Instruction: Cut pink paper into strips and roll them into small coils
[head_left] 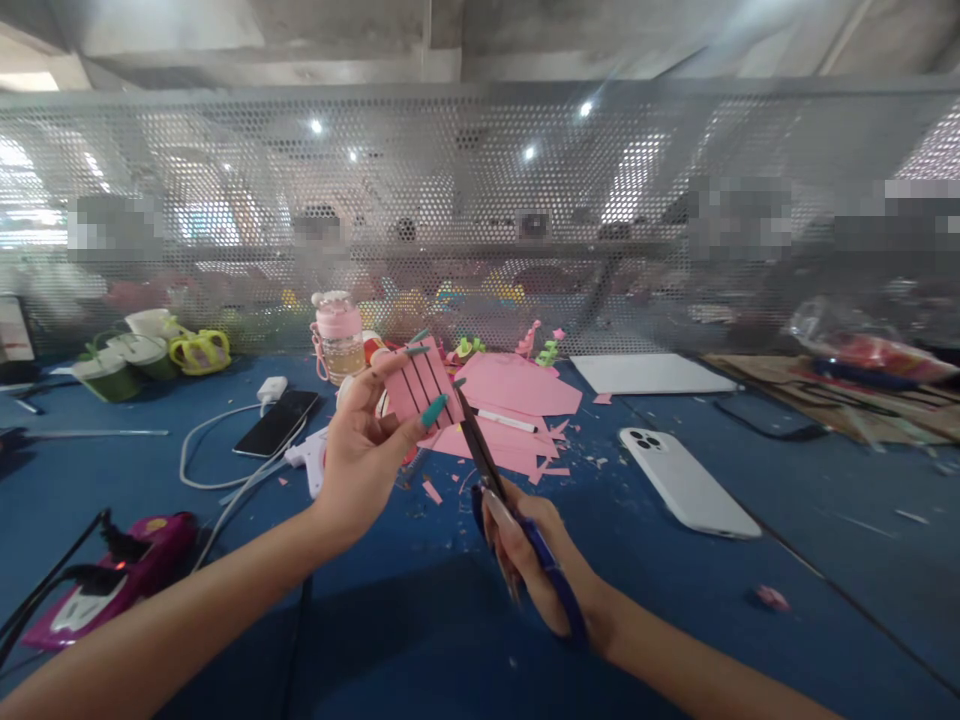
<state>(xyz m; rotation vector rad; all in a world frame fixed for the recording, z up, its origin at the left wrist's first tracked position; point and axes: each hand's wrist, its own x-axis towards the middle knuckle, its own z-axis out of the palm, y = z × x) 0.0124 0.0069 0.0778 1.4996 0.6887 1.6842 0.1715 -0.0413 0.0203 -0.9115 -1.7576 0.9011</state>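
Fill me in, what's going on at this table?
A person's left grip holds up a small pink piece marked with dark lines. The right grip holds blue-handled scissors, blades at the piece's right edge; whether they touch it, I can't tell. Beyond the hands, larger pink sheets lie on the blue table with a pen on them and pink scraps around. A white phone lies to the right.

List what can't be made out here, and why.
All in the head view:
White tool: partly hidden behind the left hand.
Scissors: handles partly covered by the right hand.
Pink card: far side faces away.
Plastic bag: contents too blurred to identify.
Perforated panel: its mesh breaks up what lies beyond.
Left forearm: cut off at the bottom-left corner.
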